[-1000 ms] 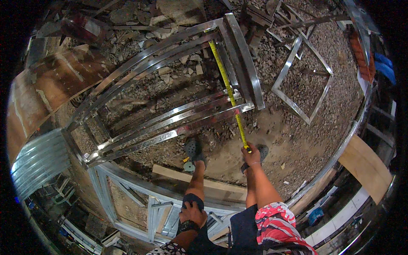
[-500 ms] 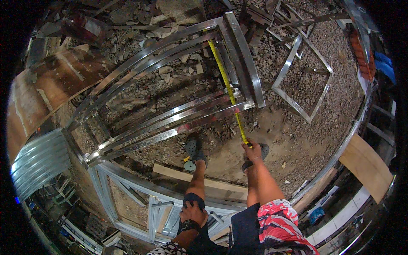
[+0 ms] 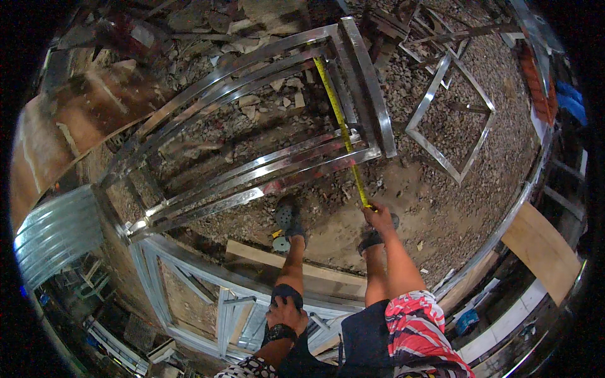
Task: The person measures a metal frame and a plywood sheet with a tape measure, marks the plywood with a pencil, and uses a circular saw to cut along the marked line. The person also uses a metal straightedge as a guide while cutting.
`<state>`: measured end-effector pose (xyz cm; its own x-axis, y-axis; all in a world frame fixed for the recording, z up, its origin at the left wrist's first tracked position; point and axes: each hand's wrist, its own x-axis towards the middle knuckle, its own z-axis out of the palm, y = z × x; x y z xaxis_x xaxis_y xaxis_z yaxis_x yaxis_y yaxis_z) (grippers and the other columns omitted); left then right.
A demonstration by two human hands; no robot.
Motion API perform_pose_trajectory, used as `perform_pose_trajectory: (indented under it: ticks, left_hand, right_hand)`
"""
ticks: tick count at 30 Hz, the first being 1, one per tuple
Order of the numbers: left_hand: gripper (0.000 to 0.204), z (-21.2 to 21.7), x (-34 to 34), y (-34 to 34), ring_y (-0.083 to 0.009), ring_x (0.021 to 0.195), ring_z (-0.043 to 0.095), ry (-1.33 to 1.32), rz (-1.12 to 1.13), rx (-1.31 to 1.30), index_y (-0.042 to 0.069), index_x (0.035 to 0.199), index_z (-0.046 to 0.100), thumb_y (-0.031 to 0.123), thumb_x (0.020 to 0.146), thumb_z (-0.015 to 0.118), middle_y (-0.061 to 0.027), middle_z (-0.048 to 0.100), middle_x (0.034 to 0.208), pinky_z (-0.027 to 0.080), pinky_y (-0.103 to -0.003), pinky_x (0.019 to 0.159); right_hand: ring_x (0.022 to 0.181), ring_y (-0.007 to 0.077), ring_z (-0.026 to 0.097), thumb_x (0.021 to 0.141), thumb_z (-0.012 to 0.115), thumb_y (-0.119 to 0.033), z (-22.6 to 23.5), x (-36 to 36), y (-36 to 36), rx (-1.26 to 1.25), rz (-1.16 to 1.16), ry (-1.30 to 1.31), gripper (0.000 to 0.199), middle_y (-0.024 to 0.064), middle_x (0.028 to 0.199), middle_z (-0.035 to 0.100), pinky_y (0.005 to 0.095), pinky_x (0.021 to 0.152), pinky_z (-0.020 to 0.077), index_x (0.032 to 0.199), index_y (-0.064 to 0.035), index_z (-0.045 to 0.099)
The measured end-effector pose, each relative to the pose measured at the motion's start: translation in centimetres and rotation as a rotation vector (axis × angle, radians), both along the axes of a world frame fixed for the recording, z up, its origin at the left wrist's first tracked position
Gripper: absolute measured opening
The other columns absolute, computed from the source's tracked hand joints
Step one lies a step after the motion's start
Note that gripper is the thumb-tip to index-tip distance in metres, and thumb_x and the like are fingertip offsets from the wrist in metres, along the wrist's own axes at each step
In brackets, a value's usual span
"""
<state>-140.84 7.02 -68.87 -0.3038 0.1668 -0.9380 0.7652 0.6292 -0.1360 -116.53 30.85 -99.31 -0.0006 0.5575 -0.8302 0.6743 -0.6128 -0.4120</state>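
A yellow tape measure (image 3: 336, 112) stretches across the right end of a long shiny metal frame (image 3: 265, 169), passing over its near and far bars. At the near end of the tape my right hand (image 3: 379, 218) is closed on it, above my right shoe; its case is mostly hidden in the fingers. My left hand (image 3: 287, 315) lies on my left knee with the fingers spread over the dark cloth and holds nothing. A loose metal bar (image 3: 370, 88) lies along the frame's right end.
A square metal frame (image 3: 416, 110) lies on gravel to the right. Grey metal framing (image 3: 208, 271) and a wooden plank (image 3: 302, 268) are near my legs. Corrugated sheet (image 3: 60, 230) and worn plywood (image 3: 82, 126) are at left. Rubble covers the far ground.
My right hand has shifted slightly right with the near end of the tape. The view has moved a little. My left hand stays on the knee.
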Motion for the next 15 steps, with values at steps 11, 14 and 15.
perform_pose_trajectory:
  ticks: [11,14,15]
  left_hand:
    - [0.054,0.5,0.2,0.2,-0.0457,0.118,0.061,0.019,-0.009,0.024,0.006,0.125,0.059,0.037,0.082,0.067,-0.0245,0.053,0.131,0.051,-0.062,0.091]
    - [0.053,0.7,0.1,0.7,-0.0458,0.119,0.060,-0.014,0.000,-0.011,0.007,0.125,0.059,0.037,0.083,0.067,-0.0247,0.052,0.135,0.051,-0.061,0.093]
    - [0.053,0.8,0.0,0.9,-0.0457,0.119,0.060,-0.018,-0.003,-0.017,0.007,0.126,0.059,0.037,0.083,0.067,-0.0243,0.052,0.135,0.051,-0.061,0.093]
  right_hand:
    - [0.077,0.0141,0.066,0.083,0.082,-0.027,3.7,-2.5,4.5,-0.236,-0.022,0.066,0.044,0.0077,0.091,0.074,0.0318,0.071,0.0547,0.118,-0.0013,0.075]
    - [0.080,0.0168,0.069,0.082,0.083,-0.030,3.8,-2.4,4.9,-0.279,-0.052,0.086,0.049,0.0089,0.096,0.076,0.0327,0.075,0.0561,0.120,-0.0004,0.074]
    - [0.081,0.0176,0.069,0.081,0.084,-0.031,3.8,-2.4,5.1,-0.327,-0.092,0.082,0.051,0.0092,0.098,0.076,0.0329,0.077,0.0564,0.121,-0.0002,0.074]
